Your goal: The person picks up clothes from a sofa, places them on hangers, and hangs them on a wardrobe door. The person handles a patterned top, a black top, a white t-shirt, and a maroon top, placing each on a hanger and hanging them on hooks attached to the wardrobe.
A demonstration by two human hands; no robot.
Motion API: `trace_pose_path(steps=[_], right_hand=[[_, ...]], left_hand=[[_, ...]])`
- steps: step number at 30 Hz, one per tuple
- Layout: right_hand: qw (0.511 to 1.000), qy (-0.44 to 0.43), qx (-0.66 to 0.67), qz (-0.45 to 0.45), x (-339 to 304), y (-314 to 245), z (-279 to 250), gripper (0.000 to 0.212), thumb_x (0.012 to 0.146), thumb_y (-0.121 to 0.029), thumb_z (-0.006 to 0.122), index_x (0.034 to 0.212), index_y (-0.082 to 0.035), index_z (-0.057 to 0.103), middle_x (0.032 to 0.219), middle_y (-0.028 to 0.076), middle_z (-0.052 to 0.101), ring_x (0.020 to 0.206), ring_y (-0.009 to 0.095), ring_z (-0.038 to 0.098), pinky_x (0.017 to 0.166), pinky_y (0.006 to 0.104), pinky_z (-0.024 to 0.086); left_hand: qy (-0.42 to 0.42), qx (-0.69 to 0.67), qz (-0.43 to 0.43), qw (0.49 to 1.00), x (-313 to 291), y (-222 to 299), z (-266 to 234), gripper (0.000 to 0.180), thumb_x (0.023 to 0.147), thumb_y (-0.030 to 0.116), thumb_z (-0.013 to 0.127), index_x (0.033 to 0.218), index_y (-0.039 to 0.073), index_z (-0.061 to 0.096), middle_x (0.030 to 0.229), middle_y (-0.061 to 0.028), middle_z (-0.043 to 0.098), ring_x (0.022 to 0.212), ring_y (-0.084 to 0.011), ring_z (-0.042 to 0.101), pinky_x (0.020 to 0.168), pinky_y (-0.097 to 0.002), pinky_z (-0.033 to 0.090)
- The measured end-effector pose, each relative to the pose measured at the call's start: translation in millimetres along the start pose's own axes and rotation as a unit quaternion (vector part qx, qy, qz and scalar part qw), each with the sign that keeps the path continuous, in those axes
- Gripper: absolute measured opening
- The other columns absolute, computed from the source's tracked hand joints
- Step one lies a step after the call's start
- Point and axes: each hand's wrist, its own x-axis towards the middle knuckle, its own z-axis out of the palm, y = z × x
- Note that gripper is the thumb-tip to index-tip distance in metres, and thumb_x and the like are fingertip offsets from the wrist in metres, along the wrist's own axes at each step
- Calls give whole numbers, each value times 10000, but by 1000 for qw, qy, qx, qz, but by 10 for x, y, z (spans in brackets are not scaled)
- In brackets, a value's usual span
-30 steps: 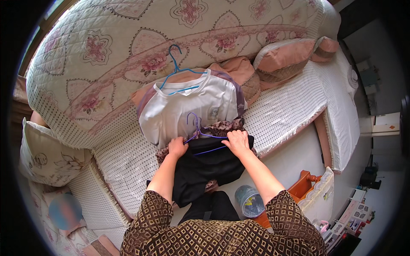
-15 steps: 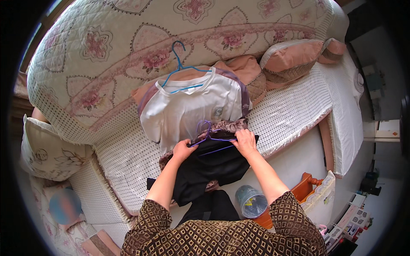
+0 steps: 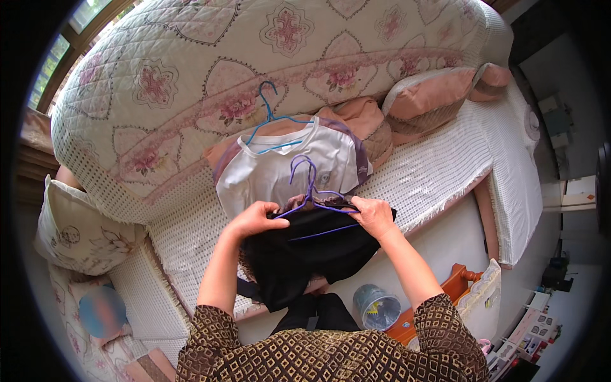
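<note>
A black garment [image 3: 312, 254] with a patterned brownish-pink part at its upper edge hangs between my hands. A purple hanger [image 3: 310, 191] sits inside its opening, hook up. My left hand [image 3: 253, 220] grips the garment's edge by one hanger arm, thumb in front and fingers partly hidden. My right hand [image 3: 374, 216] is closed on the other side of the edge, by the hanger's other arm. Beyond them, a white T-shirt [image 3: 267, 169] with purplish sleeves lies on the sofa, on a blue hanger [image 3: 270, 114]. The black garment covers the T-shirt's lower part.
The sofa [image 3: 439, 153] has a quilted floral cover and a dotted white seat cover. Pink cushions [image 3: 429, 99] lean on its back, and a pale cushion [image 3: 89, 223] is at the left. A clear bin [image 3: 377, 308] stands beside a wooden stool-like piece [image 3: 455, 283] near my right arm.
The black garment and purple hanger have come up slightly, and the hook now stands higher in front of the T-shirt. My left hand has shifted its hold, thumb now stretched along the front.
</note>
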Motion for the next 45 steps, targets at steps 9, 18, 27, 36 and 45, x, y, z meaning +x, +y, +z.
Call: trace_pose_path(steps=[9,18,27,36,45], right_hand=[[996,61,-32,-51,-147,-64,-181,240,662,-269,663,688,-117,479,587,34,519,570,215,566,521,315,445],[997,67,-20,20,-622,-100,-510,242,665,-261,668,696,-102,488,608,41,526,575,220,568,504,324,441],[986,94,-14,137,-1656,-119,-1240,256,624,-255,714,668,-104,511,605,49,548,578,246,571,502,353,442],[960,206,30,186,-2866,146,-2366,225,641,-221,692,672,-57,542,618,77,552,583,269,558,506,336,417],[950,263,-25,169,-3885,511,-3017,247,666,-269,676,638,-57,551,601,57,540,535,240,557,479,318,414]], left_hand=[[429,237,57,870,1012,-204,-965,381,779,270,588,1083,52,517,1054,-144,563,1095,-335,433,932,-418,330],[154,-130,61,978,623,80,-177,228,889,255,478,738,84,481,577,39,431,521,-56,375,495,-198,293],[115,-393,166,897,-91,723,615,236,898,257,479,730,93,495,538,65,340,470,-27,240,441,-189,176],[47,-443,350,824,105,2114,1646,137,922,184,431,861,77,490,612,28,385,563,-50,353,524,-184,299],[-187,-277,367,868,753,3231,3381,96,879,112,504,908,56,577,956,-69,617,860,-121,545,799,-270,422]])
